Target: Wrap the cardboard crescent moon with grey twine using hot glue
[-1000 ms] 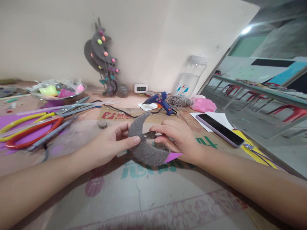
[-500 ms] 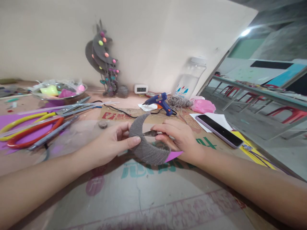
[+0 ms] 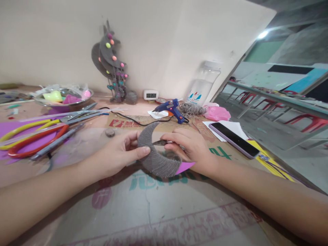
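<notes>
A crescent (image 3: 161, 161) wrapped in grey yarn, with a bare purple tip at its lower right, is held above the cardboard (image 3: 123, 208). My left hand (image 3: 125, 150) grips its left side, thumb on the front face and fingers behind. Inside the curve, my right hand (image 3: 189, 145) pinches a small dark pointed tool (image 3: 162, 142) between thumb and fingers; its tip points left to the crescent's inner edge. Whether the tip touches the yarn I cannot tell. The lower fingers of my right hand are partly hidden.
Behind the hands lie a blue glue gun (image 3: 170, 109) with its cord, a grey yarn heap (image 3: 192, 109) and a bottle (image 3: 203, 83). Scissors (image 3: 38, 135) and a metal bowl (image 3: 64, 107) are at left, a phone (image 3: 234, 140) at right. A decorated crescent (image 3: 109, 58) leans on the wall.
</notes>
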The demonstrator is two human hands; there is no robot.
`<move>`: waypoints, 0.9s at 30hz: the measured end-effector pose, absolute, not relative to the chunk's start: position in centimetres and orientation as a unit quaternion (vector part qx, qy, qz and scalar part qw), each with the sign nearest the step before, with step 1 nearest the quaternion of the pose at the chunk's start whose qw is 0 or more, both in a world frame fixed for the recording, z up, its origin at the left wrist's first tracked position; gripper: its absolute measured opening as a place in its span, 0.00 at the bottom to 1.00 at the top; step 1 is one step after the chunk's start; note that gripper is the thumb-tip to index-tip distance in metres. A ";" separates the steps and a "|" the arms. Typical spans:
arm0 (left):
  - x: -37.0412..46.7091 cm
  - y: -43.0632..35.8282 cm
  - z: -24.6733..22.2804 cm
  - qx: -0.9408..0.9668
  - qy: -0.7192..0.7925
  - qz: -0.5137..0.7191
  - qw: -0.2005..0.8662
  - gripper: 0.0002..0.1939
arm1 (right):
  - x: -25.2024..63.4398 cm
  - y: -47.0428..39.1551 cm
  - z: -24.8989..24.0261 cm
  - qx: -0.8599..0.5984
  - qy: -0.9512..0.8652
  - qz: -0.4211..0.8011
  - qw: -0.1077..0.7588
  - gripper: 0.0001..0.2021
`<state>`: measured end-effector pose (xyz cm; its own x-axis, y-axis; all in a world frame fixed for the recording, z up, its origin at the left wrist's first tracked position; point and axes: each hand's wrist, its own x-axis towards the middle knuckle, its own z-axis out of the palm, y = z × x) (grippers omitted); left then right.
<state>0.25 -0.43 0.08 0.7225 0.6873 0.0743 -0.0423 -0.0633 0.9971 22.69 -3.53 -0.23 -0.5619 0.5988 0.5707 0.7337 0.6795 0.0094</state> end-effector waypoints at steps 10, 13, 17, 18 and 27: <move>0.2 -0.5 0.0 0.669 0.240 0.278 0.646 0.17 | 22.6 -3.4 0.0 -0.361 -0.879 -0.151 0.271 0.13; 0.2 -0.6 0.0 0.666 0.247 0.278 0.646 0.17 | 22.6 -3.4 0.0 -0.359 -0.882 -0.150 0.266 0.13; 0.2 -0.5 0.0 0.668 0.245 0.276 0.646 0.17 | 22.6 -3.4 0.1 -0.354 -0.887 -0.149 0.257 0.14; 0.2 -0.5 -0.1 0.669 0.244 0.275 0.645 0.17 | 22.5 -3.4 0.1 -0.353 -0.887 -0.150 0.256 0.14; 0.2 -0.4 -0.1 0.663 0.225 0.271 0.661 0.16 | 22.4 -3.7 0.1 -0.359 -0.882 -0.147 0.268 0.14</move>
